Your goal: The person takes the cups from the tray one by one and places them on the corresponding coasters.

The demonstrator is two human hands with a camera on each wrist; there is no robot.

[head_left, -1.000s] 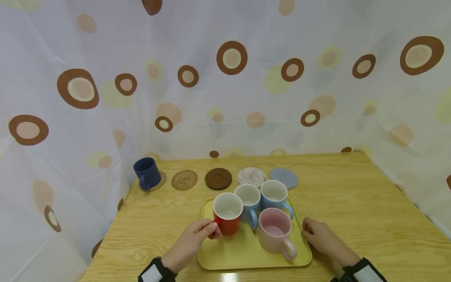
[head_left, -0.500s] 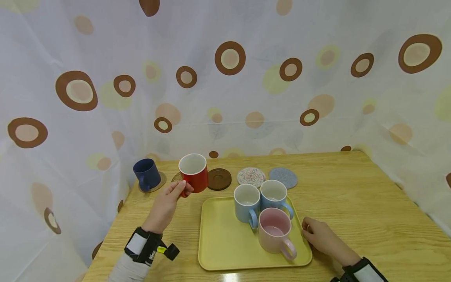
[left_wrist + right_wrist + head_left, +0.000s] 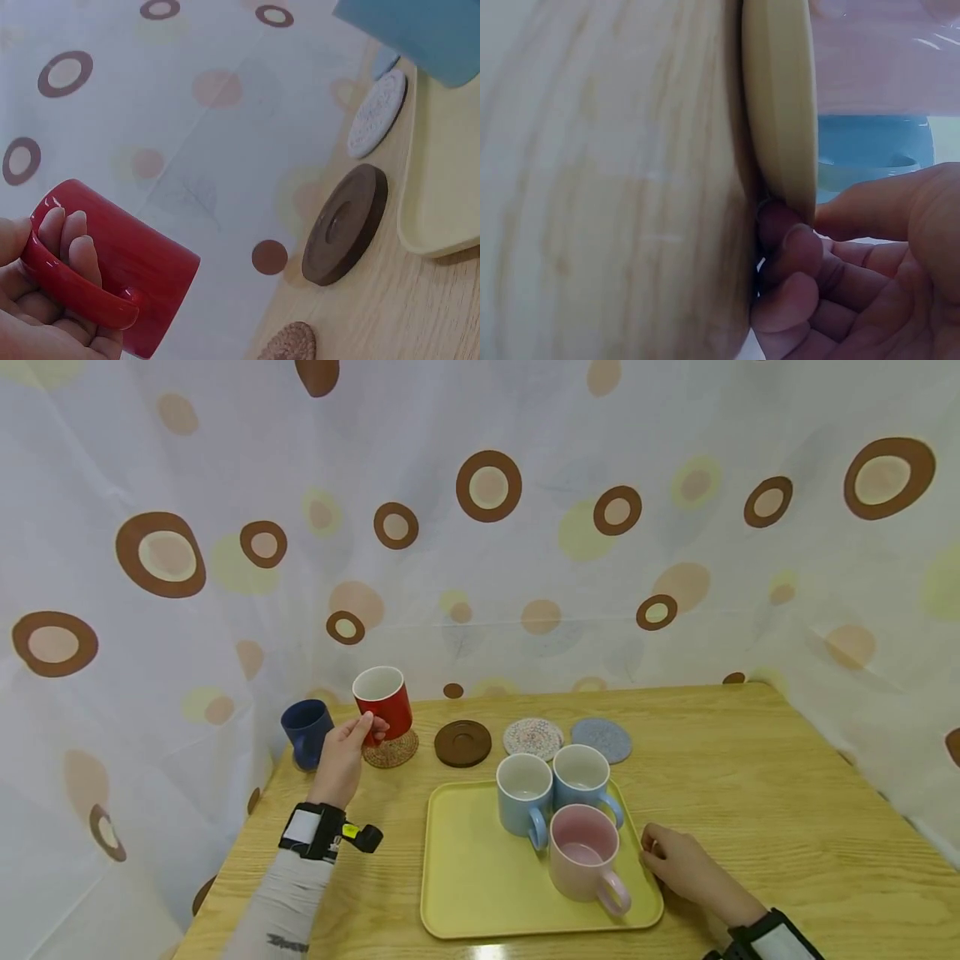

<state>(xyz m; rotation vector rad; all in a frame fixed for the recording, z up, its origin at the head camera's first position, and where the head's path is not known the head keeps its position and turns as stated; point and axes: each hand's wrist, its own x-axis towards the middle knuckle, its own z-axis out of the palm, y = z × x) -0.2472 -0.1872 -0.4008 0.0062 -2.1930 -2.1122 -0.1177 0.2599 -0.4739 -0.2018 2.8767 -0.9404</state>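
Note:
My left hand (image 3: 342, 763) grips the handle of a red mug (image 3: 392, 710) with a white inside, holding it upright over the woven coaster (image 3: 392, 753). The left wrist view shows fingers curled through the handle of the red mug (image 3: 142, 270). At the right edge of a yellow tray (image 3: 465, 885), my right hand (image 3: 682, 865) pinches the rim, thumb above and fingertips tucked at the underside in the right wrist view. On the tray stand a pink mug (image 3: 579, 860) and two light-blue mugs, one left (image 3: 517, 810) and one right (image 3: 576, 789).
A navy mug (image 3: 306, 723) stands at the far left, partly behind my left hand. Along the back lie a dark brown wooden coaster (image 3: 462, 743), a speckled coaster (image 3: 533, 738) and a grey-blue felt coaster (image 3: 602, 740). A patterned curtain (image 3: 480, 568) hangs behind the table.
My left hand has lifted the red mug off the tray and carried it left and back, over the woven coaster. The right hand has stayed at the tray's edge.

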